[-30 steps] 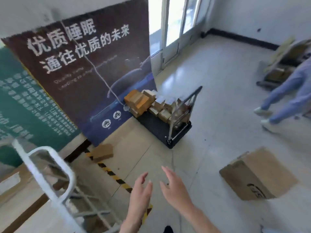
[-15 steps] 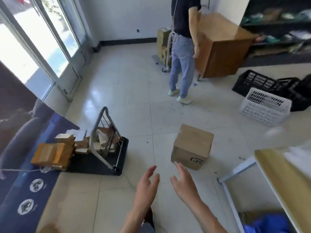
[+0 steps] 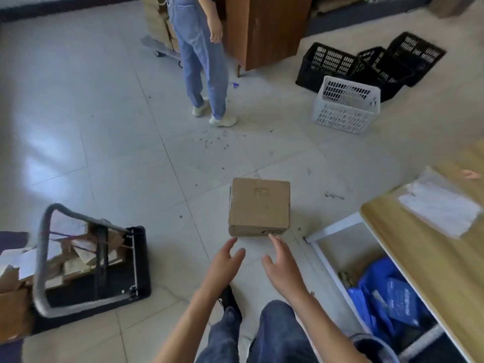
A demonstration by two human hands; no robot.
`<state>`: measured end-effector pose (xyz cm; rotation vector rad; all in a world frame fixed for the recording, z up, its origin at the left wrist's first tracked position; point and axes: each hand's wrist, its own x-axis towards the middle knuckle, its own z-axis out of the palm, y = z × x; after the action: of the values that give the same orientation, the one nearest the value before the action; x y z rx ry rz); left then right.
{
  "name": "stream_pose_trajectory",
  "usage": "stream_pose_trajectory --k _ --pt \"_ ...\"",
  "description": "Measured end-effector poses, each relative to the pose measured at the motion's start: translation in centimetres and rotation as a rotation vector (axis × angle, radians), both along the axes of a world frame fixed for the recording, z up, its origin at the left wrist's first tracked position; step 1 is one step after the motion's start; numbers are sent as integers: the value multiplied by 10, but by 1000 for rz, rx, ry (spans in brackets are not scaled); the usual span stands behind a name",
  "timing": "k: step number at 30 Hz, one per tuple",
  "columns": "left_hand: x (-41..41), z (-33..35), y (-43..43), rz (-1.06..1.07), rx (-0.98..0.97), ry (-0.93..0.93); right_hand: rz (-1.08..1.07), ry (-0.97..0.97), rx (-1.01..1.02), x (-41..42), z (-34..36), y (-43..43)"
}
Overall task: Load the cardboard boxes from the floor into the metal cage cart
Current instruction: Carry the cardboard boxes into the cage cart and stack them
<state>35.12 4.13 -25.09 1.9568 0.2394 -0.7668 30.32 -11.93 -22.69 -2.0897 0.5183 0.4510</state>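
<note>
Hands (image 3: 226, 260) (image 3: 281, 263) outstretched, empty; near box (image 3: 259, 205)

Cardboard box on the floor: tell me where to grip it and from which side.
Probably by its left and right side faces, low down, left hand and right hand reaching from the near side. The cardboard box lies flat and closed, without handles; both sides look clear.

1 head-worn view looks steeply down and forward at the tiled floor (image 3: 131, 142), hands nearest below.
</note>
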Motion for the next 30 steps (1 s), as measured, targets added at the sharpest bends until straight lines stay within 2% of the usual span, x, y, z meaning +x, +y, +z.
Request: stream_pose_trajectory --k 5,10,18,23,27,30 --pt "62 -19 -12 -55 48 45 -154 18 18 44 -28 -24" --pt "121 -73 -28 -20 75 137 -231 86 9 85 -82 -62" --pt "202 -241 -73 104 124 216 -197 212 -38 168 -233 -140" --pt "236 -341 -87 331 107 318 -230 322 -18 209 -338 -186" --pt "248 -387 -87 394 115 287 -240 521 141 231 -392 -209" --pt "246 -395 -81 424 122 299 -258 509 162 236 -408 -204"
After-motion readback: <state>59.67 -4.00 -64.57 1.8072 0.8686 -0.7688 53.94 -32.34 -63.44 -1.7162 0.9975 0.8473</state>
